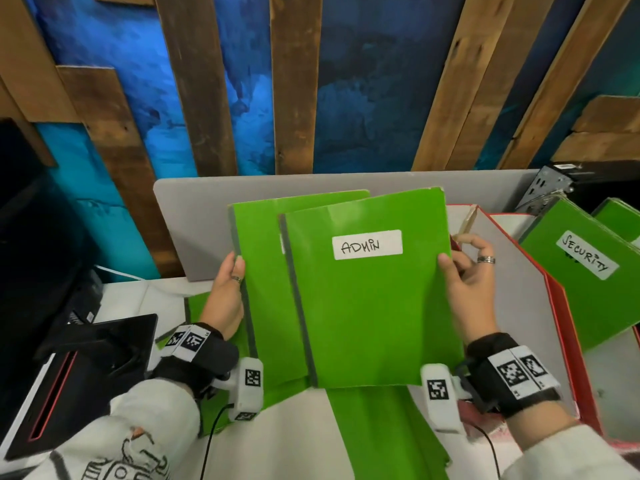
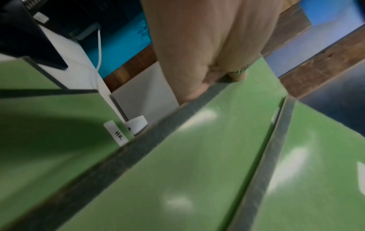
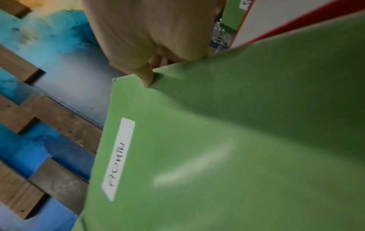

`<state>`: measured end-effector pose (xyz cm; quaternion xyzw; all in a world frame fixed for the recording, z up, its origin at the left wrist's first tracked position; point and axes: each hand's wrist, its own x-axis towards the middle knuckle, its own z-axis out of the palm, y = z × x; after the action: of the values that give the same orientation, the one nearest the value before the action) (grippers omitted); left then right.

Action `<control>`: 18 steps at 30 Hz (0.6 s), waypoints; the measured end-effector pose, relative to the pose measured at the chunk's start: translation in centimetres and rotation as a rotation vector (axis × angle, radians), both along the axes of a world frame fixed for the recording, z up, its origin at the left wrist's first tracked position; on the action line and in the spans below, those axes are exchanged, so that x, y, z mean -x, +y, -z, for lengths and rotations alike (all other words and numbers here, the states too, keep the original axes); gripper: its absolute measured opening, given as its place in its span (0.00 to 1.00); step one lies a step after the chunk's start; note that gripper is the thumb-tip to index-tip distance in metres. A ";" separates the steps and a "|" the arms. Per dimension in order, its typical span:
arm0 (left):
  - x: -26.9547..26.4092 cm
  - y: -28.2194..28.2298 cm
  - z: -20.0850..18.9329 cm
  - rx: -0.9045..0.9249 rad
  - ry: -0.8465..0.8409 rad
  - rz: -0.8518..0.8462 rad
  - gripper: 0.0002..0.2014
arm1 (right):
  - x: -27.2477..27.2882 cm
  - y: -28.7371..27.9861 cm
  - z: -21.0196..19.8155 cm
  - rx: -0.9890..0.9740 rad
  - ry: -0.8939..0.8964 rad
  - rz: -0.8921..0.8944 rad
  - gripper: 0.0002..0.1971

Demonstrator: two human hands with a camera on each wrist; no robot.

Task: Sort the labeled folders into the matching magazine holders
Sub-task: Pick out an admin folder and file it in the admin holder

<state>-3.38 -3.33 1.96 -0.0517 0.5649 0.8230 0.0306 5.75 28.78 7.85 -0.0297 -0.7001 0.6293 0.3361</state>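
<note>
I hold two green folders upright in front of me. My right hand (image 1: 464, 271) pinches the right edge of the front folder (image 1: 367, 306), labelled ADMIN (image 1: 367, 244), thumb on its cover (image 3: 237, 140). My left hand (image 1: 227, 292) grips the grey spine edge of the folder behind it (image 1: 266, 289), whose label is hidden. More green folders lie flat on the desk below (image 1: 381, 427); one of them shows an HR label (image 2: 118, 135). A red and white magazine holder (image 1: 561, 306) stands to the right, with a folder labelled SECURITY (image 1: 585, 258) leaning in it.
A grey divider panel (image 1: 194, 216) stands behind the folders. A black device with a red slot (image 1: 69, 368) sits on the white desk (image 1: 294, 438) at the left. A metal bracket (image 1: 547, 188) and dark equipment are at the back right.
</note>
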 end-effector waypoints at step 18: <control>-2.4 3.2 -1.5 0.195 0.136 0.285 0.30 | 1.6 -1.6 4.6 0.268 -0.174 -0.199 0.33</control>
<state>-0.98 -0.12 3.48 0.0817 0.6444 0.7533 0.1035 4.13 27.23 3.28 -0.0593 -0.6361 0.7420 0.2034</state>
